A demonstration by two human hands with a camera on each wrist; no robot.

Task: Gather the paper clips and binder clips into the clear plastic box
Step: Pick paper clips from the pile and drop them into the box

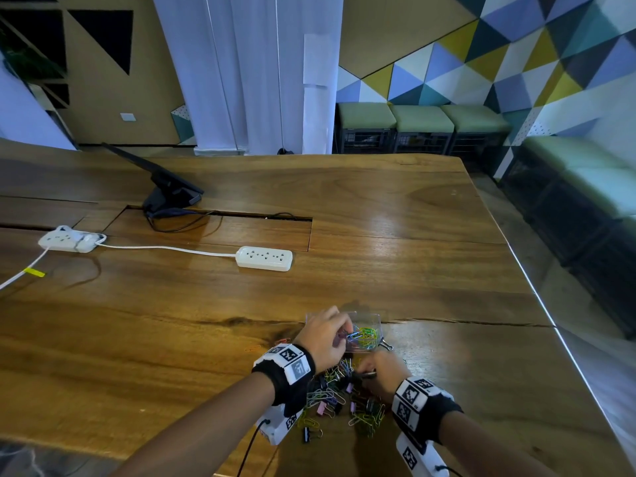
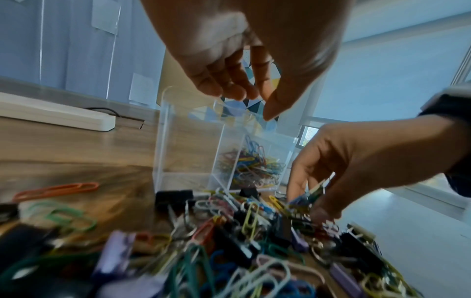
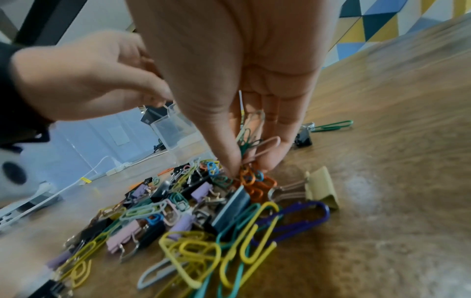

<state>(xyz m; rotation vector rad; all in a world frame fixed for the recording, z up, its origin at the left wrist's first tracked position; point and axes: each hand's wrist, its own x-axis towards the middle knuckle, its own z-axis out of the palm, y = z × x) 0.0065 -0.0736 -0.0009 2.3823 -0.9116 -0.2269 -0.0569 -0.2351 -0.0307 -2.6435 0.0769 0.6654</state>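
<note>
Probably office: table (image 1: 378, 208), power strips (image 1: 264, 258)

The left hand (image 1: 325, 333) hangs raised with fingertips bunched downward, while the right hand (image 1: 378, 371), lower, pinches with curled fingers.

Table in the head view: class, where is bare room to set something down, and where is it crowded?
Bare wood lies between the white power strip and the clear plastic box, and right of the box toward the table edge. It is crowded at the clip pile between both wrists.
</note>
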